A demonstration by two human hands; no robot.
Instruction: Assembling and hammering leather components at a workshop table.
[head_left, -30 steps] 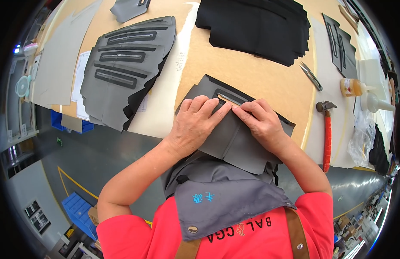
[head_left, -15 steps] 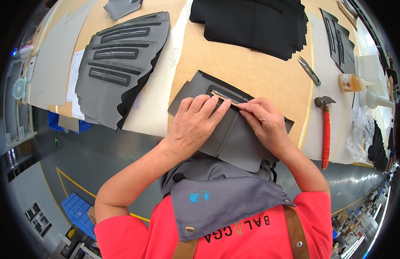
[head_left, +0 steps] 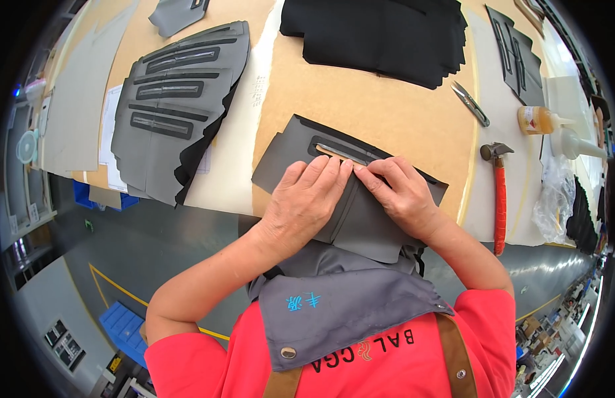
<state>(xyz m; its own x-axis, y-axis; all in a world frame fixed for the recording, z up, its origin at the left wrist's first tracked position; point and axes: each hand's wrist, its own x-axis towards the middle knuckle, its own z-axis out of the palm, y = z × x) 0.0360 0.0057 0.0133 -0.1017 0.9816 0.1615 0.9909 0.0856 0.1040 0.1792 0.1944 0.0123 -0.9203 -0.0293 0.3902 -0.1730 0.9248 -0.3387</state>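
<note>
- Grey panel (head_left: 364,229): lies at the near edge of the table (head_left: 427,126), its lower part overhanging toward the person.
- Slot (head_left: 338,151): long, black-bordered, in the upper part of the panel; a tan strip shows along its lower side.
- Left hand (head_left: 306,196): fingers side by side, tips on the panel at the slot's lower edge. Whether the hand pinches the material cannot be told.
- Right hand (head_left: 401,199): thumb and forefinger near each other at the same edge, just beside the left fingertips; a pinch cannot be confirmed.
- Stack of grey panels (head_left: 162,147): left of the work, slots facing up.
- Stack of black pieces (head_left: 380,46): beyond the panel.
- Snips (head_left: 470,105): right of the black stack, blades slightly apart.
- Hammer (head_left: 499,192): right of the right hand, red handle toward the person.
- Amber bottle (head_left: 533,121): on its side, beyond the hammer.
</note>
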